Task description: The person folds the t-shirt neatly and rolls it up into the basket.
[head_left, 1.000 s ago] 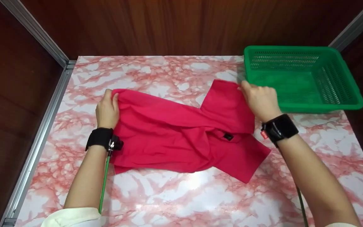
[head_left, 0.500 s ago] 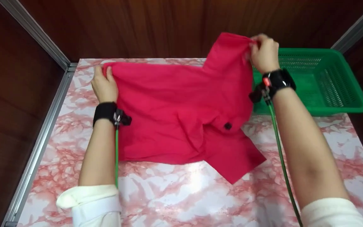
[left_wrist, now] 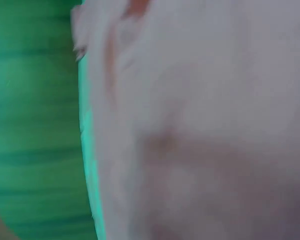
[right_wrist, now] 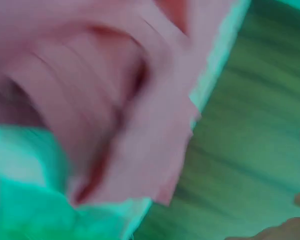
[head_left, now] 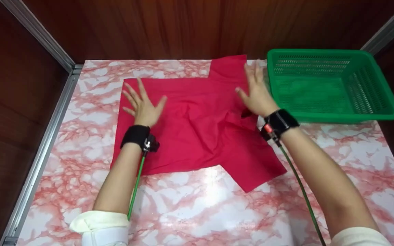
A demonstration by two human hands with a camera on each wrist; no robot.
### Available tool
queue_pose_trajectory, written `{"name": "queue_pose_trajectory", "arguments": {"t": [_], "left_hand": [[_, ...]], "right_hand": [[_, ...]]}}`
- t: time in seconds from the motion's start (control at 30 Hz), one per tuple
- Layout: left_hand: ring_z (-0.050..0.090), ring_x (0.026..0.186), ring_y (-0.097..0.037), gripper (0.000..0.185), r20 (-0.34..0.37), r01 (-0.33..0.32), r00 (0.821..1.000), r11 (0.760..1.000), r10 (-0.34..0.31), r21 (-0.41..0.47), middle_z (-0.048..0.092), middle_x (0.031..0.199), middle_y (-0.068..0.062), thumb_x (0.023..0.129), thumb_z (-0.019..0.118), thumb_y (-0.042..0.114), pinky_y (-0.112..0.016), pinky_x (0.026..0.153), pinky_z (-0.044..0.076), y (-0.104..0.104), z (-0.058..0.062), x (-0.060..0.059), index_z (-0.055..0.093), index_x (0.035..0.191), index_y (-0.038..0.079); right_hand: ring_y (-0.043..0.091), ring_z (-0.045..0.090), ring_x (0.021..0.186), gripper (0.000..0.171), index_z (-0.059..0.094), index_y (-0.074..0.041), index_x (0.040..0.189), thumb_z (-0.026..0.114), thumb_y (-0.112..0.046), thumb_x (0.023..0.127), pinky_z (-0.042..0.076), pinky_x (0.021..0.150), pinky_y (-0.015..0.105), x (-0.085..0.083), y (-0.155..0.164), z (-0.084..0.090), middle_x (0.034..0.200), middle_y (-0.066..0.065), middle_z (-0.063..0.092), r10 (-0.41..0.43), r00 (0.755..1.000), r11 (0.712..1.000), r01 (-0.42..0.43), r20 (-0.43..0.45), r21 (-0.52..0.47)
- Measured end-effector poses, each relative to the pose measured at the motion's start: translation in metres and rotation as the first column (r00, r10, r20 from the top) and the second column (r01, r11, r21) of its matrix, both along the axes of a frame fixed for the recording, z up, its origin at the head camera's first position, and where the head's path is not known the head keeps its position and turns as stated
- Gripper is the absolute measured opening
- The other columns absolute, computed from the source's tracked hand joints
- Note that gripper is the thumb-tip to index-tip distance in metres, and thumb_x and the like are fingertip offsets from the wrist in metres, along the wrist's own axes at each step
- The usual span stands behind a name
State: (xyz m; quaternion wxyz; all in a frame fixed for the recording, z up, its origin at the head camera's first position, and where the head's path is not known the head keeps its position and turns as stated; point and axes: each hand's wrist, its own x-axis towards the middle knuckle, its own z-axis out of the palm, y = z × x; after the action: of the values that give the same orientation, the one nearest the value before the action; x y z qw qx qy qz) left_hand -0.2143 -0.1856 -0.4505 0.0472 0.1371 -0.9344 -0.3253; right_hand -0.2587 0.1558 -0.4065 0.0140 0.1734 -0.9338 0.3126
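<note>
A red short-sleeved shirt [head_left: 190, 123] lies spread on the table, hem to the left and collar end to the right, with wrinkles across its middle. Over its left part is my left hand [head_left: 145, 107], fingers straight and spread, holding nothing. My right hand [head_left: 258, 94] is beside the collar end with its fingers extended, also holding nothing. Whether either palm touches the cloth I cannot tell. In the right wrist view, the shirt [right_wrist: 155, 125] appears blurred and off-colour, with a few fingers [right_wrist: 290, 227] at the lower right edge. The left wrist view is mostly blurred cloth [left_wrist: 215, 100].
A green perforated plastic basket [head_left: 333, 116] stands at the back right, close to my right hand. The table [head_left: 197, 218] has a red-and-white marbled top. Brown wood panels [head_left: 183, 27] rise behind and at both sides. Green cables [head_left: 137, 188] trail from the wrist cameras.
Both hands have let go of the shirt's far edge and sleeve and drawn back towards me, fingers opening. The shirt, lifted half a second ago, now lies flatter with its far sleeve pointing backward.
</note>
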Motion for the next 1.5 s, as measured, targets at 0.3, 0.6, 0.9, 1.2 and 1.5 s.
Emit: {"name": "queue_pose_trajectory", "arguments": {"t": [0.3,0.6,0.9,1.2,1.5], "left_hand": [[-0.023,0.139,-0.043,0.118,0.431,0.304,0.864,0.952,-0.259,-0.037,-0.019,0.156,-0.017,0.067,0.062,0.075,-0.079,0.093,-0.01,0.026,-0.037,0.023,-0.01,0.151,0.033],[-0.028,0.137,-0.041,0.116,0.453,0.378,0.838,0.922,-0.304,-0.08,-0.023,0.155,-0.012,0.064,0.071,0.067,-0.077,0.093,-0.015,0.031,-0.049,0.018,0.003,0.152,0.036],[-0.03,0.137,-0.038,0.116,0.424,0.402,0.841,0.913,-0.336,-0.073,-0.026,0.155,-0.007,0.063,0.072,0.068,-0.074,0.093,-0.02,0.034,-0.054,0.003,0.001,0.151,0.04],[-0.03,0.138,-0.037,0.118,0.424,0.399,0.846,0.911,-0.322,-0.104,-0.026,0.155,-0.006,0.06,0.072,0.07,-0.074,0.091,-0.022,0.028,-0.056,-0.008,0.0,0.149,0.043],[-0.029,0.139,-0.035,0.118,0.377,0.363,0.876,0.927,-0.302,-0.101,-0.023,0.156,-0.004,0.059,0.07,0.073,-0.072,0.091,-0.025,0.035,-0.068,-0.013,0.001,0.15,0.043]], "right_hand": [[0.041,0.04,0.129,0.069,0.041,-0.005,0.141,0.05,-0.053,0.092,0.029,0.103,0.061,0.03,-0.017,-0.056,0.138,0.024,0.044,0.004,0.992,0.936,-0.048,0.125,0.348],[0.047,0.011,0.14,0.093,0.029,-0.012,0.149,0.013,-0.078,0.086,0.013,0.101,0.073,0.015,-0.003,-0.073,0.155,0.024,0.014,-0.173,0.911,0.896,-0.013,0.375,0.443],[0.046,0.016,0.139,0.074,0.03,-0.007,0.144,0.029,-0.061,0.094,0.026,0.104,0.064,-0.003,0.01,-0.08,0.151,0.026,0.02,-0.207,0.93,0.916,0.076,0.304,0.393],[0.045,0.006,0.141,0.073,0.019,-0.011,0.149,0.042,-0.051,0.092,0.035,0.098,0.064,-0.014,0.008,-0.086,0.155,0.026,0.007,-0.192,0.928,0.891,0.028,0.32,0.453],[0.041,-0.015,0.141,0.071,0.004,-0.018,0.153,0.028,-0.055,0.097,0.02,0.108,0.063,-0.023,0.022,-0.097,0.156,0.019,-0.013,-0.139,0.908,0.919,-0.031,0.395,0.394]]}}
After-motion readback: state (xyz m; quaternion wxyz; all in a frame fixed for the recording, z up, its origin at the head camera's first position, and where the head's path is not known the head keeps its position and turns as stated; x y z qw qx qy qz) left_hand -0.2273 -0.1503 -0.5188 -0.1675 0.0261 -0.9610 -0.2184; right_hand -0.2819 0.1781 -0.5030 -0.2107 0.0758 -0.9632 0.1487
